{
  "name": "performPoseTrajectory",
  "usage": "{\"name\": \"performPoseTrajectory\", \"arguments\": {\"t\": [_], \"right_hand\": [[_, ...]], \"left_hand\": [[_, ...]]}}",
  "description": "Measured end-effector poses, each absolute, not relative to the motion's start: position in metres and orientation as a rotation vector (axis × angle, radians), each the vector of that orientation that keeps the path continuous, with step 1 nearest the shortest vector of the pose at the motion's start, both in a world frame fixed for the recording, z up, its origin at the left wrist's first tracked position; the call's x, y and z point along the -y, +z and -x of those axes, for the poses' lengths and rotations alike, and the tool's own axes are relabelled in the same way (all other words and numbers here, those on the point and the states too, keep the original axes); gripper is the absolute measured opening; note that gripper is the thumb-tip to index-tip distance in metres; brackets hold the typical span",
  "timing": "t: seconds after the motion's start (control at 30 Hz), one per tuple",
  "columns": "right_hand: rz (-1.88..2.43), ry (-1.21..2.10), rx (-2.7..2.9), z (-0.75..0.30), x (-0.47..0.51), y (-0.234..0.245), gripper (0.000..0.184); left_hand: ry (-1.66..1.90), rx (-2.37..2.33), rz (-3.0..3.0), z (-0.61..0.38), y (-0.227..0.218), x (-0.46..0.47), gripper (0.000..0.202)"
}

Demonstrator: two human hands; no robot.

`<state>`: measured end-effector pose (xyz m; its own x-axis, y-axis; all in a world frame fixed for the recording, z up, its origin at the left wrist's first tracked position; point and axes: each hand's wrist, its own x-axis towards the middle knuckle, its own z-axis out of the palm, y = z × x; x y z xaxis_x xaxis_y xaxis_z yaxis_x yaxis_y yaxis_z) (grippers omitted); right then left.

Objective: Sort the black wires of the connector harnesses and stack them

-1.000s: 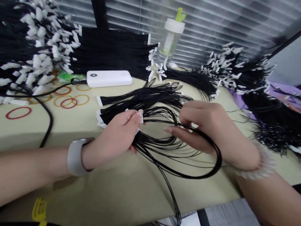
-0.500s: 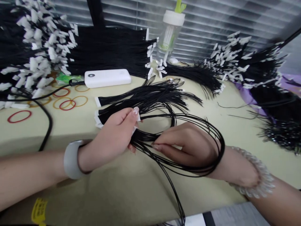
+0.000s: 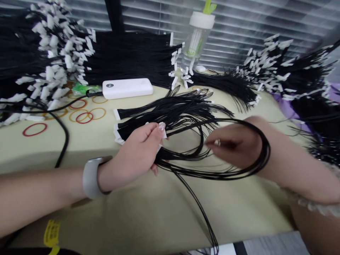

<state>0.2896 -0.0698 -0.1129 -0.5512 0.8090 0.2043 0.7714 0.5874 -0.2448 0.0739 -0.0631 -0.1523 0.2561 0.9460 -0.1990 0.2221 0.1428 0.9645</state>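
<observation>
My left hand [image 3: 142, 145] is closed on a bundle of thin black wires [image 3: 176, 156], with a white connector showing under the thumb. From this hand the wires sweep right in a wide loop, and several trail down past the table's front edge. My right hand [image 3: 236, 143] reaches through the loop, which lies over its back. Its thumb and fingers are pinched together, blurred, at the wires between the hands. Behind the left hand lie more wire bundles [image 3: 170, 106] with white connectors [image 3: 117, 114] at their left ends.
Red and yellow rubber bands [image 3: 84, 117] lie at left beside a white power bank [image 3: 127, 88] with a black cable [image 3: 63, 141]. Large stacks of black wires [image 3: 130, 56] line the back. A clear bottle [image 3: 196, 42] stands by the blinds; another wire pile [image 3: 276, 71] is at right.
My right hand has moved right and slightly up, away from the left hand, widening the wire loop. My left hand keeps its grip. The whole view has shifted a little.
</observation>
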Motion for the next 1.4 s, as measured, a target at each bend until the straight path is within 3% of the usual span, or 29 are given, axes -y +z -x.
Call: {"name": "performPoseTrajectory", "arguments": {"t": [0.1, 0.27, 0.33, 0.47, 0.53, 0.67, 0.83, 1.2, 1.4], "right_hand": [[1.46, 0.145, 2.011, -0.303, 0.058, -0.1, 0.009], [1.003, 0.72, 1.103, -0.305, 0.045, -0.085, 0.015], [0.991, 0.773, 0.99, -0.304, 0.045, -0.083, 0.02], [1.177, 0.779, 1.417, -0.295, 0.055, -0.095, 0.022], [1.274, 0.741, 1.766, -0.286, 0.062, -0.104, 0.014], [1.31, 0.394, 2.185, -0.265, 0.075, -0.115, 0.007], [1.233, 0.108, 2.266, -0.26, 0.08, -0.12, 0.004], [1.055, 0.1, 2.389, -0.264, 0.082, -0.119, 0.002], [1.057, -0.066, 2.428, -0.266, 0.083, -0.123, 0.003]], "left_hand": [[0.769, -1.207, -1.339, -0.074, -0.152, 0.063, 0.037], [0.706, -1.185, -1.363, -0.073, -0.151, 0.064, 0.036], [0.69, -1.156, -1.377, -0.072, -0.151, 0.064, 0.036], [0.687, -1.108, -1.361, -0.071, -0.153, 0.065, 0.034], [0.685, -1.086, -1.349, -0.07, -0.153, 0.065, 0.034], [0.693, -1.048, -1.346, -0.07, -0.154, 0.065, 0.036], [0.683, -1.026, -1.31, -0.071, -0.154, 0.064, 0.035], [0.666, -1.044, -1.326, -0.068, -0.156, 0.066, 0.032], [0.642, -1.026, -1.309, -0.069, -0.154, 0.065, 0.033]]}}
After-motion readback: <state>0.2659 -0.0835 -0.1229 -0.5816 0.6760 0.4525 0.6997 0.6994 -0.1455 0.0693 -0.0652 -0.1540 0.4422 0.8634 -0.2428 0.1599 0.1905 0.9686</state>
